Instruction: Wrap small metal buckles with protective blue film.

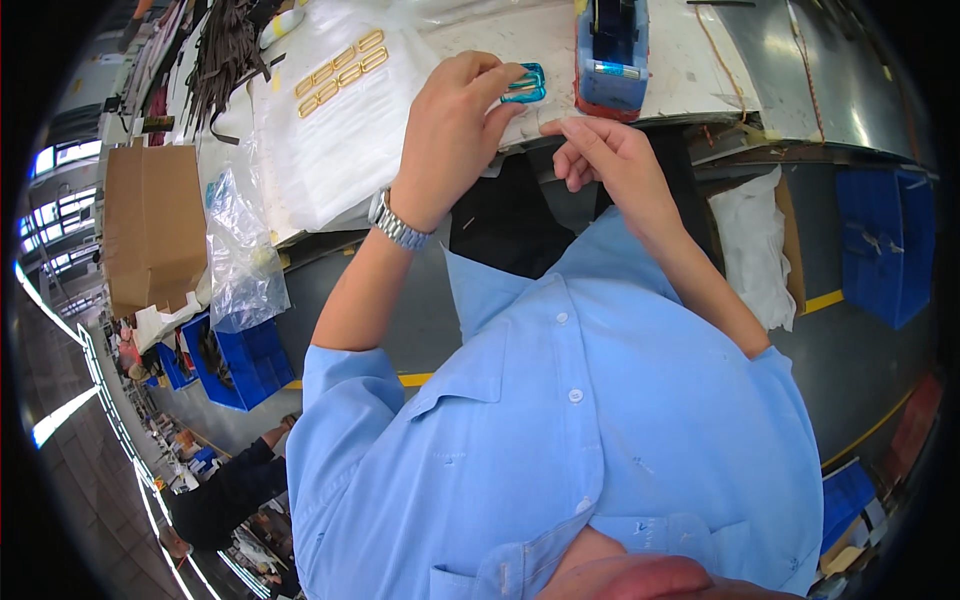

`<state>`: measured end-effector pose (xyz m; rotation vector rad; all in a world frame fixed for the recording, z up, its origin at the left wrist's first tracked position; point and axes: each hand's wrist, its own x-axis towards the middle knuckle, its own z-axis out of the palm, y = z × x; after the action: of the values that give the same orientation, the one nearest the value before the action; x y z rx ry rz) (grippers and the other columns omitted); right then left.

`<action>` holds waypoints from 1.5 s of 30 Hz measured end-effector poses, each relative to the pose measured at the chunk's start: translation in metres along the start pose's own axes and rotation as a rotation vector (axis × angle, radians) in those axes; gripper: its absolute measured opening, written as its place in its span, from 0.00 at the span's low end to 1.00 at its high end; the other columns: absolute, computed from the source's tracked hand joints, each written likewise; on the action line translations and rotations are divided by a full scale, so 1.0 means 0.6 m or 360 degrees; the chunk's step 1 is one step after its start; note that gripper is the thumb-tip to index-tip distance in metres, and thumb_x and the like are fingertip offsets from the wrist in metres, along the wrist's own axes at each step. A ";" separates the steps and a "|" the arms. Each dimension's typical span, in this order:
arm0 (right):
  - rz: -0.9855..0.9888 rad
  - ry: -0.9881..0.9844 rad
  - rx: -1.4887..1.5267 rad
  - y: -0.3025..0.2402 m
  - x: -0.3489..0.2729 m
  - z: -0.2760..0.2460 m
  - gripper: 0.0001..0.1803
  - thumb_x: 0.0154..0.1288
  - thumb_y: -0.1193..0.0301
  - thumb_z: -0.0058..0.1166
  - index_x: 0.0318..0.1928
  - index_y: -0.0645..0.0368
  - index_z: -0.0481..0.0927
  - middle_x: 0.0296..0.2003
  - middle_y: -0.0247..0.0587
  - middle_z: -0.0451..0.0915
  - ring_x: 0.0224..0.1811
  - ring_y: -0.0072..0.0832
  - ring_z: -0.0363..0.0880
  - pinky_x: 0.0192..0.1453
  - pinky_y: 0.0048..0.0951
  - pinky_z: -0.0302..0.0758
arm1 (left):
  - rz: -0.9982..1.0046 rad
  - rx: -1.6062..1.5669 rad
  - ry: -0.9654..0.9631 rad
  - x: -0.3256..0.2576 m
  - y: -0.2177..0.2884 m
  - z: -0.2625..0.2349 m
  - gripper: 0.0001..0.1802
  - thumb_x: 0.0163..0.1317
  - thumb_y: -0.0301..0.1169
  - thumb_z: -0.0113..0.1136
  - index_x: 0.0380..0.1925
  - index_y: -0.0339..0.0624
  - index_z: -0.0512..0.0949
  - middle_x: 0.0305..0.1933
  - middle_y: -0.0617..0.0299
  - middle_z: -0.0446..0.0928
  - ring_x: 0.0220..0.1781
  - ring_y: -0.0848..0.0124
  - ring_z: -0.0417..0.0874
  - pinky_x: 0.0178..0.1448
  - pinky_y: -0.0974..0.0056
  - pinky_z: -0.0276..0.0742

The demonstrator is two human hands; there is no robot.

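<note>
My left hand (pixel 455 125), with a silver watch (pixel 402 226) on its wrist, is closed around the edge of a small rectangular buckle (pixel 524 86). This buckle is gold with glossy teal-blue film on it, and it sits at the table's near edge between thumb and fingers. Just to the right, my right hand (pixel 618 168) has its thumb pressed along the index finger and the other fingers curled. Anything between those fingertips is too small to make out. A blue tape dispenser (pixel 628 88) stands beyond it. Several gold buckles (pixel 350 76) lie in two rows on white sheeting (pixel 340 150) at the left.
Dark straps (pixel 215 65) hang in a bunch at the far left. A cardboard box (pixel 152 225) and clear plastic bag (pixel 243 265) are left of the table. Blue bins (pixel 885 240) stand on the floor at both sides. Another person (pixel 225 495) is at the lower left.
</note>
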<state>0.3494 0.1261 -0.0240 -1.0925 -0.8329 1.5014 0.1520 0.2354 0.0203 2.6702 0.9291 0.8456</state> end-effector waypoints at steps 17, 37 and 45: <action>0.0090 -0.0082 -0.0167 0.025 -0.022 -0.036 0.13 0.82 0.71 0.57 0.58 0.64 0.88 0.33 0.32 0.86 0.34 0.15 0.81 0.42 0.20 0.79 | 0.0078 0.0081 -0.0181 0.034 -0.064 0.050 0.20 0.65 0.32 0.74 0.57 0.44 0.86 0.49 0.54 0.86 0.53 0.53 0.83 0.58 0.53 0.81; -0.0207 0.0187 -0.0434 -0.035 -0.069 -0.029 0.13 0.82 0.73 0.57 0.58 0.66 0.87 0.35 0.32 0.85 0.37 0.15 0.80 0.45 0.20 0.78 | 0.0123 0.0010 -0.0099 0.022 -0.078 0.060 0.21 0.64 0.31 0.72 0.58 0.45 0.84 0.54 0.56 0.86 0.56 0.53 0.84 0.61 0.51 0.81; -0.0618 0.0699 -0.0744 -0.123 -0.093 -0.078 0.15 0.83 0.71 0.57 0.59 0.64 0.89 0.36 0.31 0.85 0.36 0.15 0.78 0.48 0.19 0.75 | -0.0047 0.0310 0.0430 -0.034 -0.166 -0.124 0.07 0.67 0.31 0.73 0.41 0.41 0.90 0.40 0.55 0.91 0.41 0.56 0.92 0.48 0.58 0.85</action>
<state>0.4204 0.0847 0.0393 -1.4350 -1.0323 0.7181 0.0457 0.3004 0.0370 2.7397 1.1627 1.1885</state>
